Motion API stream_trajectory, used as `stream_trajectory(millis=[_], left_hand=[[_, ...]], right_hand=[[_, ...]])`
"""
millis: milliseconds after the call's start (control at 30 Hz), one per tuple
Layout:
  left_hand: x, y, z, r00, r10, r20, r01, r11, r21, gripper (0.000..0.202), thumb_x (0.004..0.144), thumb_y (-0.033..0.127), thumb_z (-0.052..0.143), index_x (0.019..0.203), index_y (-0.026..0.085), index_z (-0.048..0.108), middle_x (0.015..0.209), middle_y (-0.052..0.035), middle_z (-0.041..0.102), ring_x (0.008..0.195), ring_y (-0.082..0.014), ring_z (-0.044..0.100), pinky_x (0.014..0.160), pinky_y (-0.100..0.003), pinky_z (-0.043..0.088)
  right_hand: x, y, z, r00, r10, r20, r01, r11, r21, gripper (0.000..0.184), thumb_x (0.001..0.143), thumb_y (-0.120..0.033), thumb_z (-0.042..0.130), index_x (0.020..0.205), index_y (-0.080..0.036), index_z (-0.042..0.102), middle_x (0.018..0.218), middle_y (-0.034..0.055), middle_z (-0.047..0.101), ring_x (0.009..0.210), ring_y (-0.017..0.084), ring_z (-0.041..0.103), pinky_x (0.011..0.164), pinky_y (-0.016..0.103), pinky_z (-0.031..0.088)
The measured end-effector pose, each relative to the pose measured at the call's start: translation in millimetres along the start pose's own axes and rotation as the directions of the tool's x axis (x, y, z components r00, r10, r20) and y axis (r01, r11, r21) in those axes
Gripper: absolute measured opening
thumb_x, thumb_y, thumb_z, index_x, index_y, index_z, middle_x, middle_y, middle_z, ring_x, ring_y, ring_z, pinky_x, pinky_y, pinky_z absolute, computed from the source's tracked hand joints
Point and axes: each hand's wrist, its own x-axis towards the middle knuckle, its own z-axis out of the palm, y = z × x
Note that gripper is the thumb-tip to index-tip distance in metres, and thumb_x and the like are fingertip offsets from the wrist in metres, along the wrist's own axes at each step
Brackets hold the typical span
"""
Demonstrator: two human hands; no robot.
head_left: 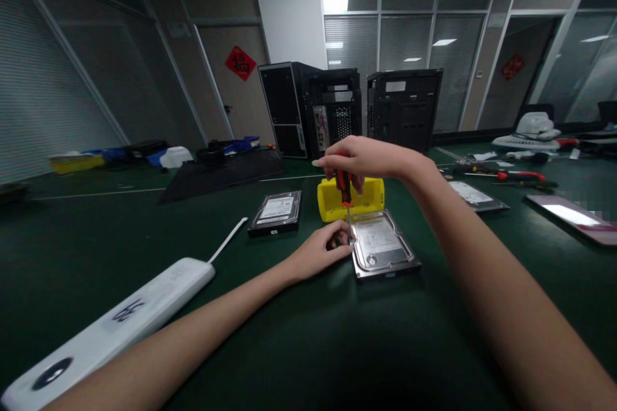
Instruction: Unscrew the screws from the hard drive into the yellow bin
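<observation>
A silver hard drive lies flat on the green table in front of me. My right hand is wrapped round the red and black handle of a screwdriver, held upright. Its shaft runs down to the left edge of the drive; the tip is too small to make out. Beside that same edge, my left hand is curled with fingers and thumb at the drive's side and the shaft's lower end. Whether those fingers grip the drive or the shaft, I cannot tell. A yellow plastic tray stands just behind the drive.
Another hard drive lies to the left, and a third drive to the right. A white power strip stretches along the left front. Computer cases stand at the back. Hand tools and a phone lie at the right.
</observation>
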Motion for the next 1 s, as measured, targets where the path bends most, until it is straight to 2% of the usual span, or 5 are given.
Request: stream_trajectory(millis=[167,300,500,767,1000], left_hand=[[-0.5,2.5,-0.5,1.000,-0.003,-0.004,0.003,1.000,0.009,0.023,0.082,0.032,0.051,0.098,0.016,0.052,0.086,-0.0025,0.053,0.080,-0.0169,0.049,0.071,-0.027,0.040],[-0.9,3.3,-0.7,1.000,-0.010,-0.003,0.010,1.000,0.009,0.023,0.082,0.032,0.051,0.098,0.016,0.052,0.086,-0.0026,0.053,0.079,-0.0168,0.049,0.071,-0.027,0.041],[-1.2,5.1,-1.1,1.000,-0.029,-0.001,0.029,1.000,0.008,0.024,0.081,0.032,0.051,0.099,0.016,0.052,0.087,-0.0032,0.054,0.079,-0.0172,0.049,0.071,-0.028,0.041],[-0.4,2.3,-0.6,1.000,-0.017,-0.003,0.017,1.000,0.003,0.024,0.081,0.033,0.051,0.098,0.016,0.052,0.086,-0.0026,0.053,0.079,-0.0169,0.049,0.069,-0.027,0.040],[-0.3,4.1,-0.2,1.000,-0.020,-0.011,0.020,0.999,0.027,0.023,0.081,0.032,0.051,0.096,0.016,0.053,0.084,-0.0025,0.052,0.077,-0.0168,0.048,0.068,-0.027,0.040]], right_hand=[[1.5,1.9,1.0,0.997,0.079,-0.016,-0.079,0.996,0.030,0.035,0.091,-0.032,0.031,0.084,-0.010,0.058,0.080,0.0081,0.063,0.049,0.008,0.055,0.044,0.017,0.044],[0.0,3.3,-3.5,0.998,0.063,0.027,-0.064,0.997,0.031,0.028,0.088,-0.023,0.035,0.088,-0.011,0.060,0.084,0.0093,0.065,0.054,0.009,0.058,0.046,0.018,0.046],[-3.6,-0.3,-7.4,0.999,0.029,0.027,-0.030,0.999,0.027,0.028,0.087,-0.031,0.046,0.082,-0.009,0.064,0.076,0.0082,0.066,0.058,0.008,0.059,0.054,0.017,0.049],[-0.7,-1.1,-1.5,0.997,-0.067,0.048,0.065,0.997,0.037,0.026,0.085,-0.033,0.051,0.093,-0.012,0.062,0.075,0.0037,0.062,0.049,0.005,0.055,0.050,0.017,0.047],[-0.8,-2.9,-0.4,0.998,-0.068,0.014,0.069,0.997,-0.028,0.037,0.086,-0.044,0.046,0.074,-0.011,0.059,0.070,0.0041,0.063,0.047,0.005,0.055,0.049,0.018,0.045]])
